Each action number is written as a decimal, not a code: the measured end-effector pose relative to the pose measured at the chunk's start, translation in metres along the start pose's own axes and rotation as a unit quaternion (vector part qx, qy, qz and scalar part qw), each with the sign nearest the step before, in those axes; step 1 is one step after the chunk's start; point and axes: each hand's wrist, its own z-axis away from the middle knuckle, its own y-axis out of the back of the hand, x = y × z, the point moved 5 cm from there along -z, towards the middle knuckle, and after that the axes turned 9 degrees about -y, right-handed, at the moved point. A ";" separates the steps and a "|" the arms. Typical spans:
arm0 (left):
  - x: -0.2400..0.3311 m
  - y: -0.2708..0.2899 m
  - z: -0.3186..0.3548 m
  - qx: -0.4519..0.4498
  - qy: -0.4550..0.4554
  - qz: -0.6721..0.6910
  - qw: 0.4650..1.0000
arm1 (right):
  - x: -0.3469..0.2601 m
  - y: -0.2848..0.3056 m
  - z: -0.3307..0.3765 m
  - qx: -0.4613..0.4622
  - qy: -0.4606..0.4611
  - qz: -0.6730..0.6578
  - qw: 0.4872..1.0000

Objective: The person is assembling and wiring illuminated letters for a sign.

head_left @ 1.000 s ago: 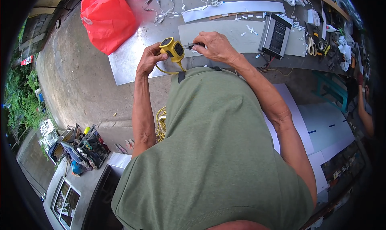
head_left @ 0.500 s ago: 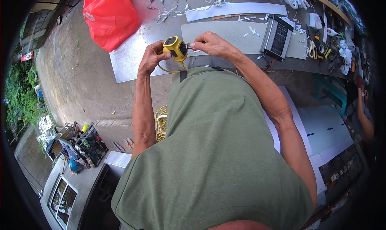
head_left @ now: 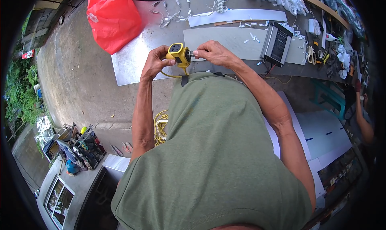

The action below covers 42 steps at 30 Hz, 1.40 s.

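A yellow and black cube-shaped power socket (head_left: pixel 175 49) is held up over the near edge of the workbench. My left hand (head_left: pixel 156 62) is closed around its left side, thumb at the front. From its lower side a yellow cord (head_left: pixel 172 75) curves down past my left wrist. My right hand (head_left: pixel 215 53) pinches a small dark and silvery plug-like piece (head_left: pixel 192 53) against the socket's right face. My fingertips cover part of that piece, and I cannot tell how deep it sits.
A grey metal-cased power supply (head_left: pixel 276 44) stands on the bench (head_left: pixel 241 69) to the right. Beyond it lie scissors (head_left: pixel 311 55) and tools. A red plastic bag (head_left: pixel 113 20) sits far left, near strings of small light modules (head_left: pixel 171 12). Another person's arm (head_left: pixel 363 121) shows at far right.
The socket and both hands sit slightly lower in the picture, along with the whole bench. My grip on the socket and the small piece looks the same.
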 end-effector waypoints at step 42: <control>0.115 -0.259 -0.016 -0.180 -0.155 -0.221 0.946 | 0.067 -0.082 0.237 0.455 -0.125 -0.217 0.855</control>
